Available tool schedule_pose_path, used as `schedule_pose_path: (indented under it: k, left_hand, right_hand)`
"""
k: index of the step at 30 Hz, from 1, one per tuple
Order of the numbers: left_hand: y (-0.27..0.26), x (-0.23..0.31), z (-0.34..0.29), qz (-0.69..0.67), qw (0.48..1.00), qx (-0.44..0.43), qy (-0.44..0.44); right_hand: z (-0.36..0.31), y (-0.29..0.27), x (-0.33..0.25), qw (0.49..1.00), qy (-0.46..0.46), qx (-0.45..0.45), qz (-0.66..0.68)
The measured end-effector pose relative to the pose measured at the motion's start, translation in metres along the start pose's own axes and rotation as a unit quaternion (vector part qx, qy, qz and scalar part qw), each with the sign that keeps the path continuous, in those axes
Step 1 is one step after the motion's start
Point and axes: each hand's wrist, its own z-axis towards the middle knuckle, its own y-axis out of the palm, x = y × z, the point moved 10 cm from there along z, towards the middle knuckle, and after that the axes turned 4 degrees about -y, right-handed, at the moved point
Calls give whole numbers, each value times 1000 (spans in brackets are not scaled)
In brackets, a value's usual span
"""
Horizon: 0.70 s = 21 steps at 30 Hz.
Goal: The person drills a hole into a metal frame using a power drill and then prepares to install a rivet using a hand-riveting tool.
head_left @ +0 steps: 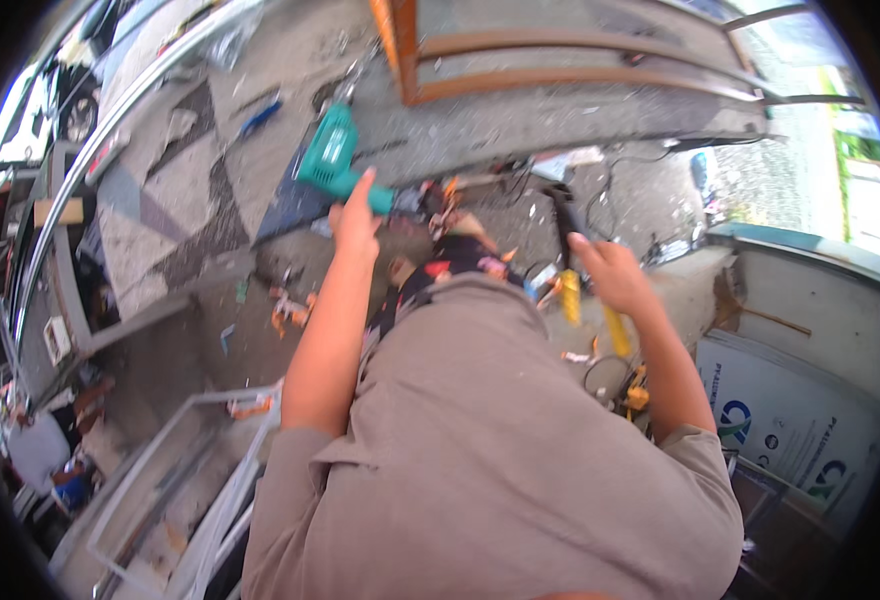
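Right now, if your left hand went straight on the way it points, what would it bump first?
Probably the teal plastic power tool, which the left hand seems to hold. Past that, the orange-brown barred frame looks in line, but depth is unclear.

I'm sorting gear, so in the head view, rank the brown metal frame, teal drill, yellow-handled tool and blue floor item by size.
Largest: brown metal frame
Middle: teal drill and yellow-handled tool, too alike to rank, camera nearness unsure
Smallest: blue floor item

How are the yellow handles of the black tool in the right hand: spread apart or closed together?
Spread apart: a clear gap shows between the two yellow handles by the right hand.
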Motion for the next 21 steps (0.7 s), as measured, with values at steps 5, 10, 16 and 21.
schedule_pose_path:
  k: [5,10,16,21]
  left_hand:
    - [-11,-6,-15,-9,1000,-19,-19]
    - [-12,14,-20,-112,985,-127,5]
    - [3,5,-11,-342,928,-148,-26]
    - [14,22,-21,-433,844,-305,-80]
  right_hand:
    - [49,-13,-76,970,-152,55,-181]
    - [148,32,-108,871,-358,80,-329]
    - [149,-20,-96,868,-424,152,-209]
    - [185,-210,27,857,-262,424,-129]
